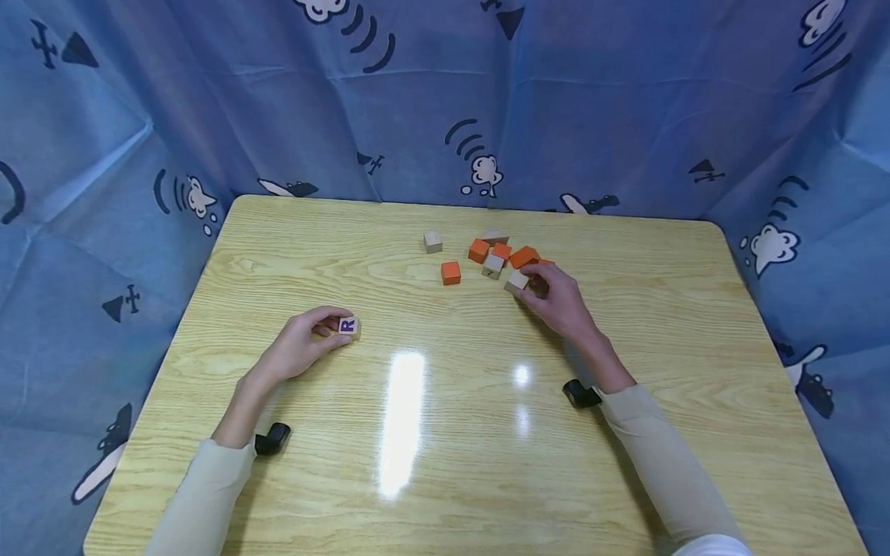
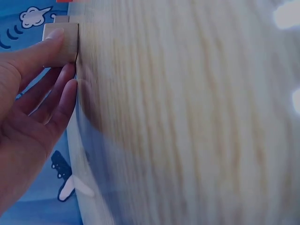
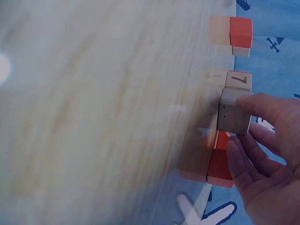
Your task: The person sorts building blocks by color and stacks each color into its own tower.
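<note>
A: Starting at the left, what might go wrong?

B: The left hand (image 1: 299,345) pinches the R block (image 1: 349,327) between thumb and fingers, over the left half of the desk (image 1: 278,247). If that pinch loosened, the block could twist or slip.

A: Towards the middle?

B: A lone pale block (image 1: 433,242) and a lone orange block (image 1: 450,272) stand apart from both hands; little threatens them, I'd judge.

A: And the right?

B: The right hand (image 1: 556,297) has its fingers clamped on a plain block (image 1: 517,281) at the cluster's near side. The 7 block (image 3: 238,80) sits just beside it and orange blocks (image 1: 524,256) crowd behind, so a stray knuckle could scatter them.

A: Materials?

B: The R block is a pale cube, apparently wood, its letter purple. The desk is streaky-grained and glossy enough to mirror lights, perhaps slick. The plain block carries small dark specks; the orange ones look smooth and sharp-edged.
</note>
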`<action>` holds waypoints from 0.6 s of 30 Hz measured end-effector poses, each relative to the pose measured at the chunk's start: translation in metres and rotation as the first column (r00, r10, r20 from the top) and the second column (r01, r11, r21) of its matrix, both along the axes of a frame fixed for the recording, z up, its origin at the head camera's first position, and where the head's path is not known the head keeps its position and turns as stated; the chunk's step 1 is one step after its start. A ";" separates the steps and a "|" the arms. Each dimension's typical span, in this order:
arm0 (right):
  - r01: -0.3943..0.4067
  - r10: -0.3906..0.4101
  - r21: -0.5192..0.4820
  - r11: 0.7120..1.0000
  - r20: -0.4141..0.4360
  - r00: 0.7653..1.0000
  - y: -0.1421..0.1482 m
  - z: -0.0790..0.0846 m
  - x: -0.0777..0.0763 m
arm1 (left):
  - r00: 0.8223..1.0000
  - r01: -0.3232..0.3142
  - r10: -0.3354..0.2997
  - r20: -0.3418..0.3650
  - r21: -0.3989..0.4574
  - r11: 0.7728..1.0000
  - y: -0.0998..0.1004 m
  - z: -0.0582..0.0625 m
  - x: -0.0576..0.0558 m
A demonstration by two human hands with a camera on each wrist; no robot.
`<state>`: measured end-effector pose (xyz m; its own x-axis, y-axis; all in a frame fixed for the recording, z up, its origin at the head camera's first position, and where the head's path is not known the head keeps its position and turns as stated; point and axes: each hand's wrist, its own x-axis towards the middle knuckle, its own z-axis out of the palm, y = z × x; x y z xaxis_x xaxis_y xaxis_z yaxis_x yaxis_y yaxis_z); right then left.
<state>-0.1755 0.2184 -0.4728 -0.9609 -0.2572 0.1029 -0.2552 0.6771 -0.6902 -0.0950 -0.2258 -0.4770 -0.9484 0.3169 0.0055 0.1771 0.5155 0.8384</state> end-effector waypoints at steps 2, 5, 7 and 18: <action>0.000 0.000 -0.004 1.000 0.017 1.000 0.000 0.001 0.001 | 1.000 -0.002 0.002 0.002 -0.002 1.000 0.000 0.000 0.000; -0.002 0.003 -0.021 1.000 0.032 0.999 -0.001 0.002 0.002 | 1.000 -0.007 0.007 0.011 -0.002 1.000 0.000 -0.001 0.000; -0.006 0.008 -0.039 0.999 0.038 0.999 -0.001 0.003 0.003 | 1.000 -0.008 0.008 0.010 -0.002 1.000 -0.001 -0.001 0.000; -0.037 0.059 -0.142 0.989 0.150 0.987 -0.011 0.004 0.009 | 0.999 -0.020 0.020 0.025 -0.004 1.000 -0.001 -0.002 -0.001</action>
